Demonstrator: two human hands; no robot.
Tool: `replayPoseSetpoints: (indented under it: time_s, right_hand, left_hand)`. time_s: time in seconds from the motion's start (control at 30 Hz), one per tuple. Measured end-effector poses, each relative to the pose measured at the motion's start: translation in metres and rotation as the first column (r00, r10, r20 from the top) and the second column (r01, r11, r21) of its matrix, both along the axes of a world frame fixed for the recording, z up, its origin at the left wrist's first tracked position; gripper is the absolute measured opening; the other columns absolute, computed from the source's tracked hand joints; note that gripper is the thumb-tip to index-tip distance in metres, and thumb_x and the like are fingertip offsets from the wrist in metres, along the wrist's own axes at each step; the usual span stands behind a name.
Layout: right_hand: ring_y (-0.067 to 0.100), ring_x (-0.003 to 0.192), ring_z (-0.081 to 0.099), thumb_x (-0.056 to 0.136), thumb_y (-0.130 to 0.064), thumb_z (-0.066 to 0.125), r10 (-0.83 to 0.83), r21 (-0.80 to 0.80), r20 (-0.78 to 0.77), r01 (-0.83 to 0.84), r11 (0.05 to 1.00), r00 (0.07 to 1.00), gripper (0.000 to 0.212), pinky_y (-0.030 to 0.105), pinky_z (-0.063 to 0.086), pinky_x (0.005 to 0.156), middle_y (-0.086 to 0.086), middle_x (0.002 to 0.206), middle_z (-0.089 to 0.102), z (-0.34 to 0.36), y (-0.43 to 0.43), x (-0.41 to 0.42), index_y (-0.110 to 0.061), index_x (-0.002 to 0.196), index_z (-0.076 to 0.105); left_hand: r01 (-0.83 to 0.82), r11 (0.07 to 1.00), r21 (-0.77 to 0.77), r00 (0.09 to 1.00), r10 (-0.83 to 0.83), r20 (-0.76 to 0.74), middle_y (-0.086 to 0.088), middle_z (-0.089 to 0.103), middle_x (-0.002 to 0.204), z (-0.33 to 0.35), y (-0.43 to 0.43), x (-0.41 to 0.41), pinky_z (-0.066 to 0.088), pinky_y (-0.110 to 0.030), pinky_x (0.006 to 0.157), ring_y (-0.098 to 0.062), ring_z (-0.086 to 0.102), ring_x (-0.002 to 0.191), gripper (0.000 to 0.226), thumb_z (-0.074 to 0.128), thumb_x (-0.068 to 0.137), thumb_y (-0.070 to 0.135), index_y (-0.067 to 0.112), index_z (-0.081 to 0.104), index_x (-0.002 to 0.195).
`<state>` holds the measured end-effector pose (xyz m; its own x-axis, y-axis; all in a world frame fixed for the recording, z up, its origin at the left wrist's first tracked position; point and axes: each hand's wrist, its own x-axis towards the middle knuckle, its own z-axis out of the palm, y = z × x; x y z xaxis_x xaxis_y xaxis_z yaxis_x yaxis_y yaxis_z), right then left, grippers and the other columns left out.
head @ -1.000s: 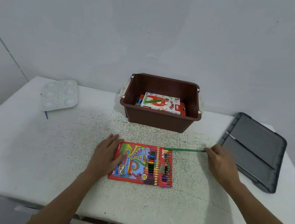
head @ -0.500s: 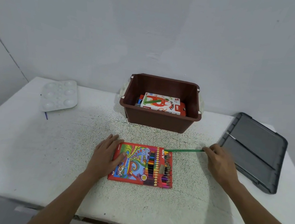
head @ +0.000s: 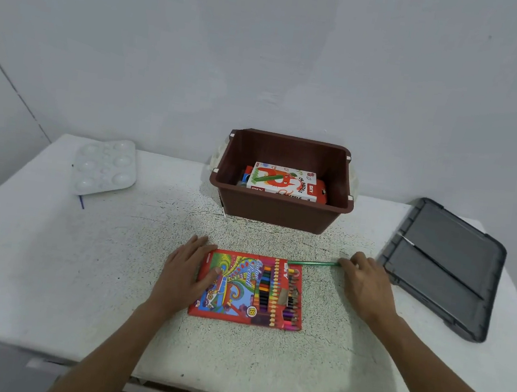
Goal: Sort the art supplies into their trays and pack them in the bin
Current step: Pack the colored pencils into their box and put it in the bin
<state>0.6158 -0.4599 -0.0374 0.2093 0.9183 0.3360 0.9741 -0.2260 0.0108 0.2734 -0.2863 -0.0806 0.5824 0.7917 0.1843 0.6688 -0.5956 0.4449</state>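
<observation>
- Left hand [head: 187, 273]: laid flat, fingers straight and together, over the left edge of the colour pencil box [head: 249, 289]; the thumb rests on the printed cover.
- Right hand [head: 366, 287]: fingers curled, fingertips pinching the far end of a green pencil [head: 314, 263].
- Green pencil: lies nearly level between the two hands, running from the right hand's fingertips leftward to the top right corner of the box. Whether its tip is inside the box cannot be told.
- Colour pencil box: red, flat on the white table [head: 46, 267], directly under the left hand and just left of the right hand; a row of pencils shows through its window.
- Brown bin [head: 281, 213]: open, beyond both hands, roughly midway between them; an oil pastels box [head: 281, 180] lies inside.
- Grey lid [head: 446, 271]: flat on the table just right of the right hand, with a thin dark stick lying across it.
- White paint palette [head: 104, 167]: well left of and beyond the left hand; a blue stick [head: 81, 201] pokes out from under its near edge.
</observation>
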Motion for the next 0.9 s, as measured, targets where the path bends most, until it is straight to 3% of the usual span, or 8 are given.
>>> replayPoseSetpoints:
  time_s: [0.2, 0.4, 0.53, 0.6, 0.73, 0.9]
  right_hand:
    - [0.022, 0.059, 0.051, 0.076, -0.005, 0.08, 0.057, 0.009, -0.024, -0.057, 0.998, 0.998, 0.027, 0.028, 0.035, 0.057, 0.006, 0.077, 0.059, -0.006, 0.001, -0.004, -0.006, 0.103, 0.072]
    - [0.017, 0.065, 0.051, 0.084, -0.017, 0.075, 0.108, 0.032, -0.116, -0.105, 0.994, 0.987, 0.015, 0.029, 0.042, 0.058, 0.002, 0.082, 0.064, -0.008, 0.02, -0.042, -0.012, 0.095, 0.067]
    - [0.018, 0.068, 0.052, 0.08, -0.021, 0.078, 0.059, 0.085, -0.206, -0.042, 0.996, 0.977, 0.022, 0.027, 0.037, 0.06, 0.004, 0.083, 0.061, -0.011, 0.024, -0.064, -0.013, 0.099, 0.069]
    - [0.019, 0.075, 0.055, 0.082, -0.021, 0.076, 0.045, 0.093, -0.277, -0.02, 0.995, 0.96, 0.028, 0.028, 0.042, 0.063, 0.004, 0.09, 0.062, -0.013, 0.023, -0.07, -0.012, 0.107, 0.068]
    - [0.018, 0.083, 0.056, 0.095, -0.034, 0.051, 0.075, 0.122, -0.308, -0.039, 0.992, 0.949, 0.033, 0.031, 0.051, 0.069, 0.005, 0.1, 0.061, -0.019, 0.014, -0.073, -0.009, 0.113, 0.063]
    - [0.018, 0.094, 0.052, 0.098, -0.031, 0.046, 0.033, 0.096, -0.308, -0.003, 0.995, 0.951, 0.037, 0.032, 0.051, 0.077, 0.006, 0.111, 0.058, -0.028, 0.007, -0.073, -0.009, 0.122, 0.063]
  left_hand:
    - [-0.006, 1.0, 0.004, 1.0, 0.006, -0.001, 0.003, 0.041, 0.153, 0.002, -0.001, 0.001, 0.019, -0.039, 0.11, -0.019, 0.033, 0.144, 0.066, 0.038, 0.089, 0.066, 0.026, 0.05, 0.14]
    - [-0.002, 1.0, 0.005, 1.0, 0.002, -0.012, 0.004, 0.04, 0.154, 0.002, -0.001, 0.0, 0.019, -0.039, 0.11, -0.018, 0.031, 0.144, 0.064, 0.04, 0.09, 0.065, 0.027, 0.048, 0.14]
    - [-0.003, 1.0, -0.002, 0.999, 0.003, -0.033, 0.005, 0.038, 0.155, 0.0, 0.0, 0.0, 0.017, -0.039, 0.111, -0.017, 0.03, 0.145, 0.065, 0.039, 0.09, 0.066, 0.028, 0.046, 0.142]
    - [-0.006, 1.0, 0.0, 0.999, 0.006, -0.038, 0.005, 0.038, 0.155, 0.0, 0.0, 0.0, 0.017, -0.039, 0.111, -0.017, 0.03, 0.145, 0.064, 0.04, 0.091, 0.065, 0.028, 0.046, 0.143]
    - [-0.002, 1.0, 0.006, 0.999, 0.002, -0.044, 0.003, 0.038, 0.155, 0.0, -0.002, 0.0, 0.016, -0.04, 0.111, -0.02, 0.031, 0.145, 0.061, 0.04, 0.092, 0.062, 0.028, 0.045, 0.143]
    - [0.173, 0.982, 0.076, 0.984, -0.17, -0.044, 0.002, 0.031, 0.159, 0.006, -0.004, 0.007, 0.022, -0.048, 0.113, -0.02, 0.026, 0.146, 0.049, 0.035, 0.098, 0.049, 0.032, 0.044, 0.143]
